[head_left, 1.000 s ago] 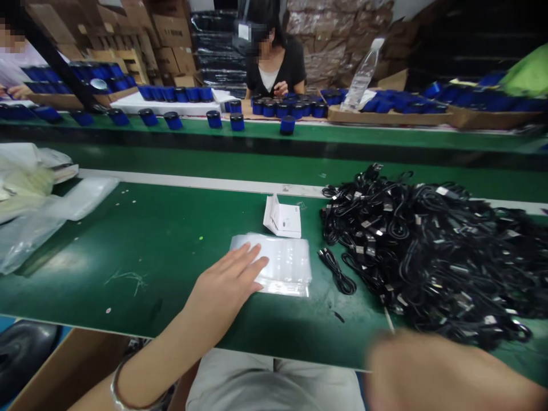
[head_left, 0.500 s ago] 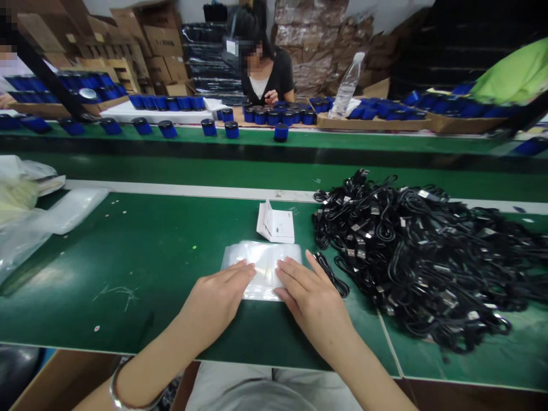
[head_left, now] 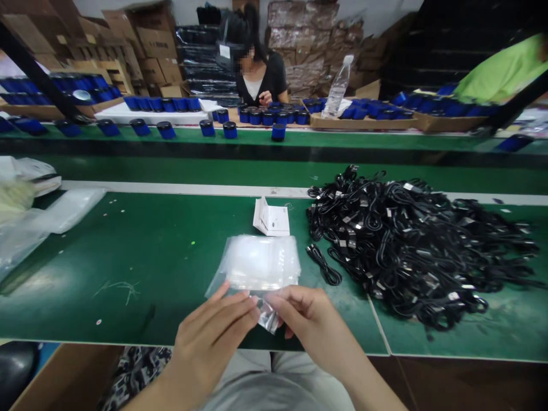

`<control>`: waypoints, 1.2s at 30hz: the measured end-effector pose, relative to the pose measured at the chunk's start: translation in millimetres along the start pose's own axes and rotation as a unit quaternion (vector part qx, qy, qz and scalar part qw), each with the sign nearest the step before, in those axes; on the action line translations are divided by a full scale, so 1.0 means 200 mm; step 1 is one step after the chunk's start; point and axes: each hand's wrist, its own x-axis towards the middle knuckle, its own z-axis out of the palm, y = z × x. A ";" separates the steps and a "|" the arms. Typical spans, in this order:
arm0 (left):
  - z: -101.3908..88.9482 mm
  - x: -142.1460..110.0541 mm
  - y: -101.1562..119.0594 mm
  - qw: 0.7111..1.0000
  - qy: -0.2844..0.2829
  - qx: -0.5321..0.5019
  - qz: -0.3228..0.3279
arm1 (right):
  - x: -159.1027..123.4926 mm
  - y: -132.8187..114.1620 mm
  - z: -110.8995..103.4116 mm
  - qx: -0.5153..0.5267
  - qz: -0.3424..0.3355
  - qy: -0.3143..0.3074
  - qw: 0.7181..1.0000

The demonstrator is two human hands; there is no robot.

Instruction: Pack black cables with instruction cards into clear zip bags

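Head view, lower centre: the right hand [head_left: 314, 314] pinches 1 clear bag [head_left: 268, 321]; the left hand [head_left: 212, 331], fingers straight, touches it, whether pinching is unclear. Stacked bags [head_left: 261, 260] lie mid-frame.

At the near edge of the table [head_left: 162, 245], my right hand [head_left: 314, 311] pinches a clear bag [head_left: 269, 318] and my left hand [head_left: 214, 325] touches it. Farther from that edge lie stacked bags [head_left: 259, 260] and a folded paper [head_left: 276, 220], heaped cables [head_left: 406, 245] to their right.
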 end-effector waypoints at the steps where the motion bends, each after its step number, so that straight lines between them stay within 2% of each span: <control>1: -0.01 -0.01 0.03 1.000 -0.005 0.001 -0.017 | -0.01 0.02 0.00 0.010 0.006 -0.006 1.000; 6: -0.06 -0.04 0.16 0.988 -0.054 -0.013 -0.142 | -0.05 0.07 0.00 -0.070 -0.008 -0.012 0.997; 10: -0.05 -0.03 0.20 0.960 -0.102 -0.115 -0.234 | -0.06 0.05 0.05 -0.087 -0.037 -0.022 0.995; 12: -0.05 -0.02 0.21 0.948 -0.107 -0.141 -0.266 | -0.05 0.05 0.07 -0.085 -0.046 -0.022 0.995; 16: -0.07 -0.01 0.22 0.953 -0.030 -0.080 -0.290 | -0.06 0.05 0.09 -0.091 -0.065 -0.009 0.994; 19: -0.09 0.00 0.22 0.944 -0.060 -0.132 -0.297 | -0.06 0.05 0.09 -0.097 -0.080 -0.021 0.992; 22: -0.09 0.02 0.22 0.904 -0.105 -0.220 -0.350 | -0.06 0.05 0.10 -0.091 -0.083 -0.035 0.992; 24: -0.08 0.02 0.21 0.872 -0.106 -0.263 -0.400 | -0.06 0.05 0.10 -0.076 -0.079 -0.045 0.993; 26: -0.07 0.02 0.21 0.851 -0.098 -0.280 -0.433 | -0.07 0.05 0.11 -0.065 -0.079 -0.054 0.993; 32: -0.05 0.00 0.20 0.838 -0.105 -0.287 -0.453 | -0.09 0.05 0.08 -0.097 -0.098 -0.082 0.987; 36: -0.03 -0.01 0.20 0.833 -0.086 -0.293 -0.462 | -0.08 0.04 0.06 -0.103 -0.107 -0.088 0.985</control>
